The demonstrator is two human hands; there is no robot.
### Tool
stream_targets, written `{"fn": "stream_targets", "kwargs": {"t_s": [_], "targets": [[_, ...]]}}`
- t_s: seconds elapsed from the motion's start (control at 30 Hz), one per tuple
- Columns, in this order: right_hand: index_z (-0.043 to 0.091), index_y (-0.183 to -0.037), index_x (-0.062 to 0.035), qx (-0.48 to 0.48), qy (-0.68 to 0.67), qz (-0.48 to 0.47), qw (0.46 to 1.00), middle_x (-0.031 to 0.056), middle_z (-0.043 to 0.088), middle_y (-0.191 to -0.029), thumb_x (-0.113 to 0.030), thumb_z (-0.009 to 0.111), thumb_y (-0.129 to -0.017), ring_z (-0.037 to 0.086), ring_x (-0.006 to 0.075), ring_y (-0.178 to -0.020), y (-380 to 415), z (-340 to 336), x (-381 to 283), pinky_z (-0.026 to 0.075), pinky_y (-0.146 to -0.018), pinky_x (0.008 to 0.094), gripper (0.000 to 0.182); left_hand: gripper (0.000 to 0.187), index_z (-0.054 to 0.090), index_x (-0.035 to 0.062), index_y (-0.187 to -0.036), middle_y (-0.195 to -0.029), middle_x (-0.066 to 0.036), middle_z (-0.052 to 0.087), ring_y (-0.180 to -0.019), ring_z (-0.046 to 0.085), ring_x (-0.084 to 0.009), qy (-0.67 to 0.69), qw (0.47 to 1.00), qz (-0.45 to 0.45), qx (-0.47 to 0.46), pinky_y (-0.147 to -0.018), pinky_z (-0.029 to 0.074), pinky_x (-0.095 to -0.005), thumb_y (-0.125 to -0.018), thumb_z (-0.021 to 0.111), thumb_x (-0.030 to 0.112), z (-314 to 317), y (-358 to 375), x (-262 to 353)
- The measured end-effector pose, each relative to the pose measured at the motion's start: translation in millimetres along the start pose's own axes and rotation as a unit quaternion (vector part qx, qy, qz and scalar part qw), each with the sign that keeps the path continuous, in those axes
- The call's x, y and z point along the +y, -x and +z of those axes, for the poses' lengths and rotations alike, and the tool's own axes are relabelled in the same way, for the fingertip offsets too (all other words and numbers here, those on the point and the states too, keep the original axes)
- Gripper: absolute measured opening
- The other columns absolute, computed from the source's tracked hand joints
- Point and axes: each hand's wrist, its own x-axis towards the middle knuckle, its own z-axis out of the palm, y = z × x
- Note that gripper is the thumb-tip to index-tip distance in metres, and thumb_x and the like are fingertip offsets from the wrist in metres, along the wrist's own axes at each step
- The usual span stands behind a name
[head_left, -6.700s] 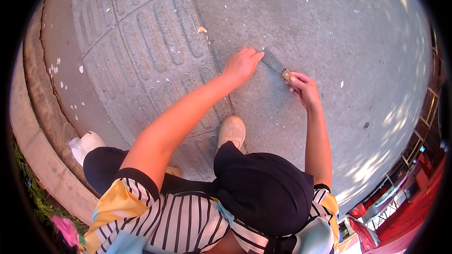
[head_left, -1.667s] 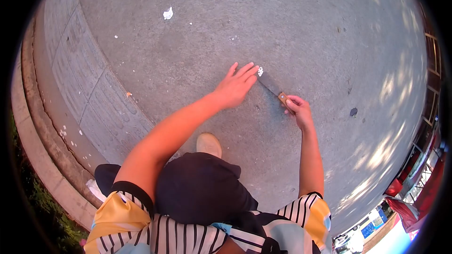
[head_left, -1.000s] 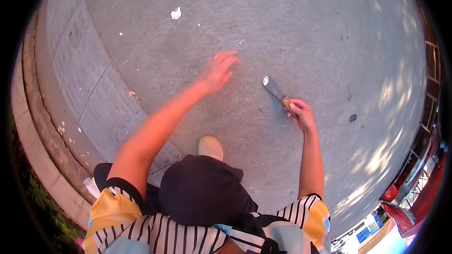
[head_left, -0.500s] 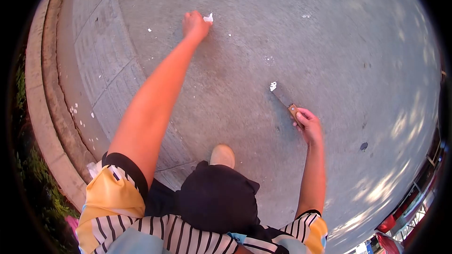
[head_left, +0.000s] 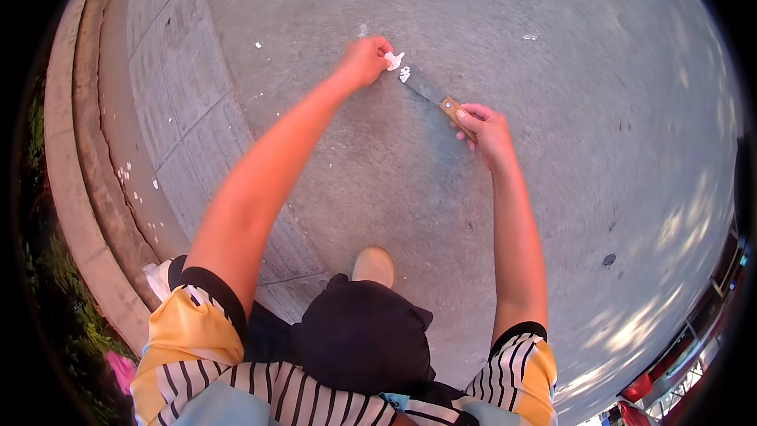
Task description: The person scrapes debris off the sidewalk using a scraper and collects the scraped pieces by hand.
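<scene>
Left arm (head_left: 264, 185) is slanting to upper centre, left hand (head_left: 366, 61) pinching a white scrap (head_left: 395, 61). Right forearm (head_left: 517, 225) is standing near-vertical, right of centre — right hand (head_left: 487, 132) clasping the scraper (head_left: 444, 100) by its wooden handle (head_left: 454, 113), blade (head_left: 423, 86) pointing upper left, white bits (head_left: 404, 74) at its tip.

No text, label, brand, number or sign can be read: none can be made out on the scraper (head_left: 436, 98) at upper centre or the striped shirt (head_left: 307, 394) at the bottom.
</scene>
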Motion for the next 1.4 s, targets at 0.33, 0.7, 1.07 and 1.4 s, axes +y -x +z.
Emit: {"fn": "stream_targets", "kwargs": {"t_s": [0.33,0.7,1.07,1.4], "targets": [[0.064,-0.1,0.0007,-0.015,0.022,-0.007,1.0,0.0059,0.064,-0.078,-0.015,0.062,-0.086,0.056,0.0094,-0.058,-16,12,-18,0.036,-0.043,0.0218,0.021,0.022,0.062,0.0087,-0.098,-0.092,-0.015,0.066,-0.087,0.062,-0.0317,-0.067,0.996,0.035,0.036,-0.075,0.048,-0.0397,-0.075,0.064,0.009,7,7,4],[0.064,-0.101,0.0014,-0.033,-0.025,-0.024,0.999,0.0065,0.066,-0.08,-0.014,0.063,-0.085,0.058,0.0099,-0.06,-15,17,-14,0.037,-0.045,0.0223,0.021,0.014,0.057,0.0032,-0.097,-0.095,-0.011,0.064,-0.085,0.061,-0.0205,0.422,0.9,-0.103,0.034,-0.078,0.05,-0.0347,-0.083,0.058,0.007,-7,29,-11],[0.065,-0.105,-0.0047,0.145,0.238,-0.386,0.88,-0.0004,0.062,-0.074,-0.01,0.066,-0.082,0.057,0.0089,-0.066,56,40,-2,0.042,-0.057,0.0233,0.024,0.018,0.056,0.0027,-0.093,-0.088,-0.009,0.06,-0.079,0.059,-0.0203,0.781,0.592,-0.197,0.018,-0.073,0.052,-0.0361,-0.09,0.057,0.021,21,66,-13],[0.063,-0.106,-0.0004,0.058,-0.06,0.038,0.996,0.0034,0.065,-0.083,-0.012,0.063,-0.085,0.053,0.0068,-0.061,74,-29,51,0.035,-0.047,0.0201,0.024,0.019,0.061,0.0064,-0.088,-0.08,-0.008,0.064,-0.073,0.061,-0.0188,0.105,0.994,-0.023,0.006,-0.066,0.048,-0.0331,-0.076,0.072,0.017,53,66,12]]}}
